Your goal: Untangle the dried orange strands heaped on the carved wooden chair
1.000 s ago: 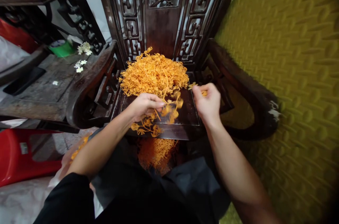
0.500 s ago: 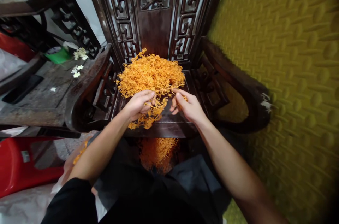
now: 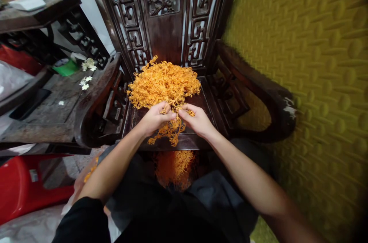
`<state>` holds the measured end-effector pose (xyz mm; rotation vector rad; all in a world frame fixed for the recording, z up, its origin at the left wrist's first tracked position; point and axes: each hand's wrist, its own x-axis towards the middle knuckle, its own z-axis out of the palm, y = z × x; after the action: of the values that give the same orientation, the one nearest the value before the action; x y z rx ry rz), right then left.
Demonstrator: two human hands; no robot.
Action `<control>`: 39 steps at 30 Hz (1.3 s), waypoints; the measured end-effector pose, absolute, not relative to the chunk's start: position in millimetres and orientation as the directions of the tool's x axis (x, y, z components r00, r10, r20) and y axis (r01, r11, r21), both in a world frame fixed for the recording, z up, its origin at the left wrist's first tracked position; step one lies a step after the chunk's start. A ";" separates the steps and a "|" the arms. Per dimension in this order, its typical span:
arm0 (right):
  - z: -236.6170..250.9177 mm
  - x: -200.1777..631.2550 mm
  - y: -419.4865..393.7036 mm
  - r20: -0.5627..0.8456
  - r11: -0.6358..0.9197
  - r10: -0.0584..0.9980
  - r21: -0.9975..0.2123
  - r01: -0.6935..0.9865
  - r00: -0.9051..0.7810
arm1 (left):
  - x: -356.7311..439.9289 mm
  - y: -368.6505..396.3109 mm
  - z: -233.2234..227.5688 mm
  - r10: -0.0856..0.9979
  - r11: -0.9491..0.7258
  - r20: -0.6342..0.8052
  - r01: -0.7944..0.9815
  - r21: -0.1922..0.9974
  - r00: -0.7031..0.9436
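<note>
A heap of orange, thin, branched strands [image 3: 165,82] with small frilly tips lies on the seat of a dark carved wooden chair [image 3: 189,141]. In front of the heap, my left hand [image 3: 153,119] pinches some of these strands between thumb and fingers. Close beside it, my right hand [image 3: 199,121] is closed on strands too, its fingertips near the left thumb. A loose bunch of orange strands [image 3: 170,133] hangs below the left fingers, over the seat's front part. The exact joining point between the fingers is too small to make out.
Curved armrests [image 3: 276,120] flank the seat. On the left, a dark side table [image 3: 54,120] carries a green tape roll [image 3: 65,67], pale flower-like pieces [image 3: 85,82] and a black flat object [image 3: 31,104]. A red plastic stool [image 3: 17,189] stands lower left. More orange strands [image 3: 179,164] show below the seat.
My hands have come closer together and slightly lower, from holding a strand stretched between them to nearly touching. The hanging bunch has shifted right. The camera view has tilted slightly.
</note>
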<state>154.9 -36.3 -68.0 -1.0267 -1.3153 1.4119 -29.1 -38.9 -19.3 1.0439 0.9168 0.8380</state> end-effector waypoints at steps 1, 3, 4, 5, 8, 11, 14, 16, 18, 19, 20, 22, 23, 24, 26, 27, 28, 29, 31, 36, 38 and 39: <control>-67.9 155.9 -33.6 0.036 0.020 0.986 -0.994 -0.105 -0.160 | -28.4 -39.3 -20.1 0.902 0.286 -0.217 -0.140 0.948 0.374; -65.4 164.4 -24.2 0.034 0.042 0.999 -0.969 -0.244 0.038 | -29.4 -39.5 -20.5 0.908 0.307 -0.237 -0.163 0.938 0.346; -63.0 171.3 -18.3 0.004 0.050 0.990 -0.943 -0.330 0.138 | -30.8 -39.3 -20.2 0.909 0.321 -0.250 -0.177 0.930 0.334; -60.3 179.1 -12.9 -0.030 0.059 0.977 -0.915 -0.400 0.213 | -32.5 -38.8 -19.7 0.910 0.332 -0.260 -0.191 0.924 0.324; -53.9 196.3 -6.6 -0.048 0.031 0.984 -0.902 -0.431 0.172 | -35.6 -36.7 -18.1 0.911 0.335 -0.256 -0.218 0.917 0.325; -55.6 188.1 -19.8 -0.016 -0.050 0.992 -0.962 -0.267 -0.128 | -32.4 -35.3 -18.4 0.904 0.323 -0.233 -0.217 0.921 0.358; -62.6 161.8 -37.0 -0.012 -0.048 0.963 -0.991 -0.128 -0.270 | -26.1 -36.3 -19.5 0.896 0.314 -0.218 -0.205 0.927 0.385; -65.5 148.6 -40.8 0.011 -0.021 0.972 -0.991 -0.135 -0.235 | -23.4 -37.7 -19.5 0.895 0.310 -0.212 -0.205 0.928 0.393; -65.1 147.6 -35.2 0.022 -0.003 0.995 -0.971 -0.241 -0.100 | -23.2 -39.1 -18.9 0.892 0.322 -0.226 -0.200 0.925 0.392; -63.6 152.7 -29.1 -0.001 0.000 1.000 -0.945 -0.327 0.004 | -24.1 -39.6 -18.6 0.887 0.339 -0.246 -0.187 0.922 0.391; -61.6 161.0 -21.8 -0.046 0.006 0.992 -0.908 -0.419 0.114 | -25.4 -39.9 -18.4 0.883 0.355 -0.270 -0.169 0.920 0.385; -57.1 183.3 -6.8 -0.166 0.022 0.944 -0.829 -0.558 0.284 | -28.8 -39.9 -18.5 0.889 0.364 -0.296 -0.144 0.920 0.350; -55.4 194.4 -1.1 -0.186 0.020 0.934 -0.824 -0.566 0.304 | -30.5 -39.3 -18.8 0.900 0.352 -0.292 -0.146 0.924 0.325; -54.5 203.7 2.5 -0.176 -0.004 0.944 -0.850 -0.528 0.277 | -31.9 -38.5 -19.3 0.915 0.330 -0.274 -0.160 0.930 0.297; -55.9 213.0 2.5 -0.173 -0.090 0.969 -0.911 -0.403 0.176 | -33.7 -36.0 -20.8 0.941 0.277 -0.225 -0.195 0.941 0.253; -58.1 212.8 -0.5 -0.188 -0.141 0.976 -0.930 -0.340 0.108 | -34.1 -34.5 -21.8 0.948 0.257 -0.206 -0.202 0.945 0.241; -61.0 210.1 -4.6 -0.210 -0.189 0.977 -0.939 -0.286 0.046 | -34.3 -33.2 -22.9 0.955 0.238 -0.191 -0.200 0.950 0.227; -64.1 206.0 -9.3 -0.227 -0.221 0.974 -0.944 -0.243 -0.004 | -34.3 -31.9 -24.1 0.961 0.219 -0.178 -0.191 0.957 0.210; -69.1 197.0 -18.7 -0.180 -0.185 0.983 -0.970 -0.158 -0.046 | -33.7 -30.0 -27.1 0.974 0.178 -0.150 -0.162 0.971 0.167; -65.7 183.2 -35.7 0.376 0.400 0.915 -0.892 0.210 -0.144 | -27.6 -30.2 -33.8 0.989 0.117 -0.101 -0.144 0.983 0.112; -62.4 176.3 -39.3 0.490 0.547 0.836 -0.785 0.290 -0.248 | -23.7 -32.4 -35.4 0.989 0.113 -0.098 -0.139 0.984 0.112; -61.7 172.0 -40.6 0.514 0.583 0.811 -0.753 0.307 -0.280 | -21.8 -33.6 -36.4 0.989 0.110 -0.095 -0.132 0.985 0.113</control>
<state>172.0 -40.6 -61.7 -0.9068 -1.8466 0.6541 -21.8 -33.6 -36.4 1.0816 1.0778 1.1194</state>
